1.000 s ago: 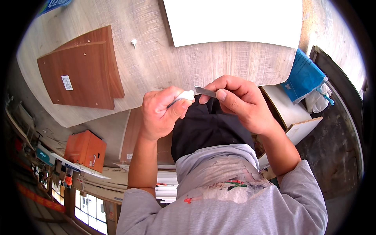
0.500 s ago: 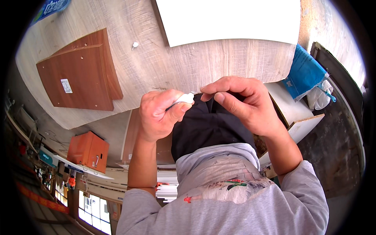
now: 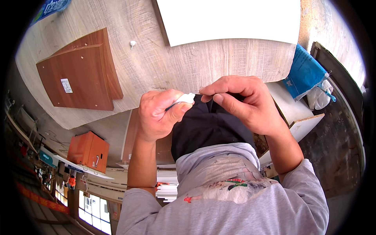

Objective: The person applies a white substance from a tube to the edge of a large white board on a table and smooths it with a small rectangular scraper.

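My left hand [image 3: 158, 113] is closed round a small white squeeze tube [image 3: 184, 100], its pale nozzle end pointing right. Most of the tube is hidden in the fist. Just right of the nozzle, my right hand [image 3: 244, 102] has its fingers bent and its thumb pressed close under them. Whether anything thin sits between those fingertips is too small to make out. Both hands are above my lap at the table's near edge. A small white cap-like piece with a narrow stem [image 3: 132, 44] lies on the wood-grain table [image 3: 141, 74].
Two stacked brown boards [image 3: 78, 76] lie on the table's left. A white panel [image 3: 231, 21] covers the far middle. At the right are a blue plastic bag [image 3: 305, 74] and a clear bag [image 3: 319, 96]. An orange-brown box [image 3: 88, 152] stands beyond the table's left side.
The white cap-like piece on the table has turned and shifted slightly left. My hands keep nearly the same pose, the nozzle a touch nearer the right fingertips.
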Tool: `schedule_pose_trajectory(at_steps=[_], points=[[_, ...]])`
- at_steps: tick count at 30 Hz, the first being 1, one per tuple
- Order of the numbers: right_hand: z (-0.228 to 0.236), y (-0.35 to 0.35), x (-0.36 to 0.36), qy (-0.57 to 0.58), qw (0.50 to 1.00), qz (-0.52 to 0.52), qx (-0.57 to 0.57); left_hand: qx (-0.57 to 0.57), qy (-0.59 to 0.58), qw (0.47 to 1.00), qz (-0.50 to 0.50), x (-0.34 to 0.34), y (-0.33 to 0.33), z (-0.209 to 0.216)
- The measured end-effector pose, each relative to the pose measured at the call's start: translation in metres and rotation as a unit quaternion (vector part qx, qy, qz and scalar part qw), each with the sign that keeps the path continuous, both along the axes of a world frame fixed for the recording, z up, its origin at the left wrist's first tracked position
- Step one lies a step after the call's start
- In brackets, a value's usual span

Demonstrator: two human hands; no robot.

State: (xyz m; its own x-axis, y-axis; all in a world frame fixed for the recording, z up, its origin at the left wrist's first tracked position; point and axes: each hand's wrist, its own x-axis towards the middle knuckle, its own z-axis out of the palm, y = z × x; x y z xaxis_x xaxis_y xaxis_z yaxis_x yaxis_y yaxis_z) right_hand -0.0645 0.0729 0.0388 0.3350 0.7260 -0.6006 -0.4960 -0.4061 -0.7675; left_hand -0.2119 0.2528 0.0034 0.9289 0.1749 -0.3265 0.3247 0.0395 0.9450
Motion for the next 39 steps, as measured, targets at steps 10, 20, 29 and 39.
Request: schedule_pose_trajectory(at_steps=[10, 20, 29, 39], points=[[0.002, -0.001, 0.019, 0.239, 0.968, -0.038, -0.072, 0.016, 0.051, 0.995, 0.083, 0.023, 0.051, -0.012], [-0.032, -0.010, 0.004, -0.241, 0.960, -0.022, -0.138, 0.341, -0.109, 0.933, 0.028, 0.172, 0.132, -0.098], [-0.070, -0.008, -0.010, -0.417, 0.888, -0.008, -0.193, 0.541, -0.188, 0.819, 0.010, 0.193, 0.118, -0.114], [-0.107, 0.006, -0.021, -0.497, 0.856, -0.050, -0.134, 0.568, -0.136, 0.812, -0.020, 0.189, 0.128, -0.135]])
